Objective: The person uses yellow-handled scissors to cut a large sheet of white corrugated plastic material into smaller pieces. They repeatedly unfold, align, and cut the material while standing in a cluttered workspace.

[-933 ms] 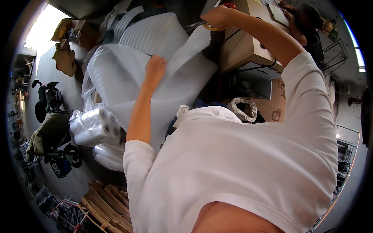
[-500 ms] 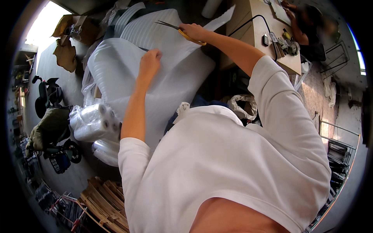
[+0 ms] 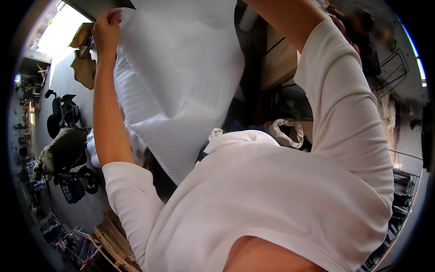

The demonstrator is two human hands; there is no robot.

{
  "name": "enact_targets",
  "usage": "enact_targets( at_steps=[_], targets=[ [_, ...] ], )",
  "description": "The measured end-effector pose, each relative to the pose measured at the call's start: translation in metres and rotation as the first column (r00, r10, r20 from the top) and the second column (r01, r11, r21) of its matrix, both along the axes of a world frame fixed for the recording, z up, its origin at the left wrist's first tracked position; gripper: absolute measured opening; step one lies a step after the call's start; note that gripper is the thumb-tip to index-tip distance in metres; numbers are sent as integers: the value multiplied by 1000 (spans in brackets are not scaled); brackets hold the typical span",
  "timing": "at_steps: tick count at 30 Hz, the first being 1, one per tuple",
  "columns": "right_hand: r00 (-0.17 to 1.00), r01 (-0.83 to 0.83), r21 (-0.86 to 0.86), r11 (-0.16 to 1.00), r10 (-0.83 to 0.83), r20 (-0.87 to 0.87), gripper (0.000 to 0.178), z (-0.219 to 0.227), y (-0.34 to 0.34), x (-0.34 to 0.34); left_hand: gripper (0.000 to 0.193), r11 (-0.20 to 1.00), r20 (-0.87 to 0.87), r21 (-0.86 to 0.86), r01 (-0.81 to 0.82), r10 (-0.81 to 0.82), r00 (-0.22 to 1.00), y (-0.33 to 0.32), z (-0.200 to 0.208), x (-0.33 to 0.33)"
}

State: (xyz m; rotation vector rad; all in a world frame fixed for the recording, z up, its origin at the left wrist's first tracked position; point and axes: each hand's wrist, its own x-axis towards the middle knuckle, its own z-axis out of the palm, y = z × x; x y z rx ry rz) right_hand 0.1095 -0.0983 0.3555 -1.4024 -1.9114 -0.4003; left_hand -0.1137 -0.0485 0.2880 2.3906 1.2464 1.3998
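White foam sheet [image 3: 190, 63] lifted by its upper left edge, 1 hand in view.
Left hand [image 3: 107, 34]: grip narrow, apparently pinching the sheet's edge. Right hand lies beyond the upper picture edge; cannot tell its grip. Sheet spreads ahead of the torso, left of the table [image 3: 277, 68], with a crease running down its middle. Judgement: best handled with light, even tension from 2 sides, so the crease flattens; a hard tug at 1 spot could tear thin foam.
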Motion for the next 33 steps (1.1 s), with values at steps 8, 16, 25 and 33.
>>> enact_targets(
  at_steps=[8,16,25,33],
  targets=[
    [986,-117,35,993,120,-113,23,40,-2,11,27,992,-67,-114,54,-62,996,19,52,-26],
    [992,-75,-233,969,49,-116,24,0,-41,43,54,752,-148,-593,288,-454,879,10,-13,-4],
    [996,-74,-391,918,47,-78,23,-145,-107,69,26,820,-559,-535,203,-524,642,-81,-84,13],
    [897,-107,-485,868,-127,-424,22,-237,-189,75,26,837,-468,-404,370,-537,702,-132,-166,9]
  ],
)
